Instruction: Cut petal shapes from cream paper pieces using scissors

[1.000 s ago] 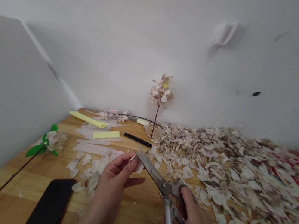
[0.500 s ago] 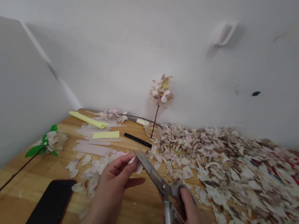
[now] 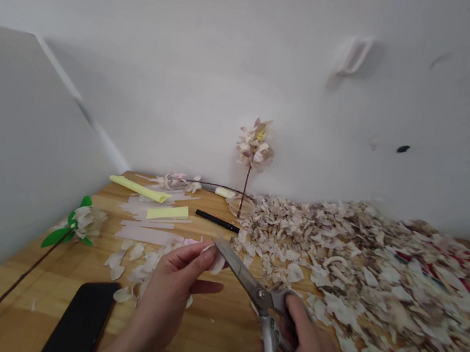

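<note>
Between thumb and fingers, my left hand [image 3: 176,280] pinches a small pale petal-like piece [image 3: 217,262]. My right hand [image 3: 310,348] is wrapped round the handles of a pair of metal scissors [image 3: 261,294]. The blades point up and left, and their tips reach the upper edge of the pale piece by my left fingertips. Whether the blades touch it I cannot tell. Loose white petals [image 3: 143,271] lie on the wooden table [image 3: 207,350] beside and partly behind my left hand.
A large heap of dried petals [image 3: 363,268] spreads over the right side. A blossom stem [image 3: 248,172] stands upright in a clear dish at the back. Left lie a black phone [image 3: 80,321], a green-leaved flower [image 3: 87,223], paper strips [image 3: 149,235] and yellow paper [image 3: 168,212]. A black pen [image 3: 218,221] lies mid-table.
My left hand has shifted slightly left with the pale piece. The scissors have moved slightly right and down, with their tips still near the left fingertips.
</note>
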The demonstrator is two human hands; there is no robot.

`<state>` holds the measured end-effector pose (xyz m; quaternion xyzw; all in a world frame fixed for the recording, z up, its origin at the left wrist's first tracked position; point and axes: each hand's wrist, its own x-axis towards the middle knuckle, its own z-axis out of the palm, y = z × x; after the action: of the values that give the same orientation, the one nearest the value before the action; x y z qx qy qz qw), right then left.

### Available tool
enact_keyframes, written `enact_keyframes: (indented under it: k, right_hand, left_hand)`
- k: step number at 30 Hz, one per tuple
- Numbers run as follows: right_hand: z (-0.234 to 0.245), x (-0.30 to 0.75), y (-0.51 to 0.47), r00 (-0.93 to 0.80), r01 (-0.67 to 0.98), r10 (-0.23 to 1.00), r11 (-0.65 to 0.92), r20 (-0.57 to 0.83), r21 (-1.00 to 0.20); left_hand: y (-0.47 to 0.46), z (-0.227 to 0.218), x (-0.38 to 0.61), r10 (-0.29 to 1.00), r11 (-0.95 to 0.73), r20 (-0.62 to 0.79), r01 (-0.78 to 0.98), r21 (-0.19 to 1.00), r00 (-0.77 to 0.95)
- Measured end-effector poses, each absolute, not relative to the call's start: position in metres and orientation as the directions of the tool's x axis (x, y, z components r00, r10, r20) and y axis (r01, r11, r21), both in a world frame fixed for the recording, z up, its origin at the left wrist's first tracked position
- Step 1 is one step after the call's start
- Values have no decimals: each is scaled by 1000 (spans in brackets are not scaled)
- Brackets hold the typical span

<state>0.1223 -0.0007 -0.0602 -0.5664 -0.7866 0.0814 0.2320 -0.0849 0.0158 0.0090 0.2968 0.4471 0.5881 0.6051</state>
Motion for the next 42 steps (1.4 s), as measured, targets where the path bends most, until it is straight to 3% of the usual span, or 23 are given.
enact_keyframes:
  k: [10, 22, 30, 38, 42]
  right_hand:
    - [-55, 123, 0, -258, 786, 937, 346, 236, -513]
    - [-53, 125, 2, -240, 821, 951, 305, 194, -483]
    - [-50, 127, 4, -226, 789, 958, 288, 179, -543]
    - [-53, 120, 4, -163, 681, 981, 187, 103, -708]
    - [-41, 116, 1, -210, 692, 972, 225, 107, -686]
  left_hand:
    - [17, 13, -90, 982, 153, -184, -390, 908, -45]
    - [18, 16, -96, 986, 146, -162, -271, 952, -40]
    - [19, 17, -99, 986, 130, -147, -185, 974, -78]
    - [17, 17, -96, 987, 132, -145, -172, 976, -63]
    - [16, 17, -93, 989, 127, -135, -140, 982, -55]
